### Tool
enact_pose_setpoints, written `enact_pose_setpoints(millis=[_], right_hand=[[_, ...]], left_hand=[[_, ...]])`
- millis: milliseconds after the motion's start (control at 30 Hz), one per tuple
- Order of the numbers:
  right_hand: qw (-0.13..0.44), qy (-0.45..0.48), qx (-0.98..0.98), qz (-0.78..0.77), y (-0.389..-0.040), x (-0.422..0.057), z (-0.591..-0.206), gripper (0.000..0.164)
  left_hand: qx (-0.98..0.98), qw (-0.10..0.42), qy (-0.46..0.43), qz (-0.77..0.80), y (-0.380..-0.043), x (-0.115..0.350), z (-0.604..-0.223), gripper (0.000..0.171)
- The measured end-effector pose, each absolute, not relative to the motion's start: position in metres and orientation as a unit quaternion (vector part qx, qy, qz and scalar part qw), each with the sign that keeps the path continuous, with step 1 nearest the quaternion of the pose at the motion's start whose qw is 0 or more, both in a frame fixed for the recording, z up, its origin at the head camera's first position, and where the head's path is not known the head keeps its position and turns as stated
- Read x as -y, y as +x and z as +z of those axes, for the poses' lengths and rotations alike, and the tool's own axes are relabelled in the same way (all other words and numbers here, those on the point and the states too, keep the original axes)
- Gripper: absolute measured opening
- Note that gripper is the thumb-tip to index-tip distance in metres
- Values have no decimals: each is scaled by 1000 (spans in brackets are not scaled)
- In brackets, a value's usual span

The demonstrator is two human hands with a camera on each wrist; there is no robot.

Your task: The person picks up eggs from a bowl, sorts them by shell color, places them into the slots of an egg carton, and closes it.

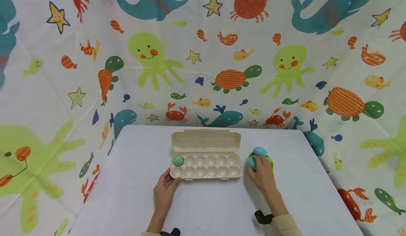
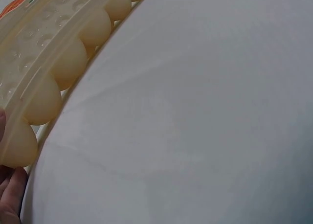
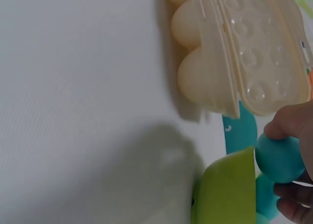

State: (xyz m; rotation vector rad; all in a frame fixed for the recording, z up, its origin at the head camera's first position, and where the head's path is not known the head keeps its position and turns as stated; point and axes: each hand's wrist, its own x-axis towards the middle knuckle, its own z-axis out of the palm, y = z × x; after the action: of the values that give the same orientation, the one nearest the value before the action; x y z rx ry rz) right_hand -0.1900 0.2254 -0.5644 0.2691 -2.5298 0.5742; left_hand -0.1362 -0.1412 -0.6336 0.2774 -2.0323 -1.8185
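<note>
An open cream plastic egg carton (image 1: 206, 178) lies on the table, its hinged lid (image 1: 206, 141) tipped away to the back. One green toy egg (image 1: 178, 161) sits in the back-left cup. My left hand (image 1: 164, 189) holds the carton's front-left corner, thumb at the rim and fingers around the end. At the right, my right hand (image 1: 264, 175) pinches a blue toy egg (image 3: 278, 158) between thumb and fingers, at the rim of a small lime-green bowl (image 3: 222, 192). Another blue egg (image 1: 260, 151) shows in the bowl behind the fingers; the hand hides part of the bowl's contents.
A white cloth covers the table (image 1: 203, 207). Behind and at both sides hangs a curtain (image 1: 190, 74) printed with sea animals. The bowl stands close to the carton's right end. Black wrist-camera mounts (image 1: 263, 217) sit on both wrists.
</note>
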Motion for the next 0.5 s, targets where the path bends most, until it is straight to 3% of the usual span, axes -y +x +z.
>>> enact_pose_setpoints(millis=[200, 500], right_hand=[[289, 119, 922, 230, -188, -211, -557, 45], [298, 148, 908, 255, -186, -173, -549, 46]], left_hand=[[728, 206, 98, -646, -136, 141, -633, 62], [742, 247, 77, -619, -135, 140, -633, 40]])
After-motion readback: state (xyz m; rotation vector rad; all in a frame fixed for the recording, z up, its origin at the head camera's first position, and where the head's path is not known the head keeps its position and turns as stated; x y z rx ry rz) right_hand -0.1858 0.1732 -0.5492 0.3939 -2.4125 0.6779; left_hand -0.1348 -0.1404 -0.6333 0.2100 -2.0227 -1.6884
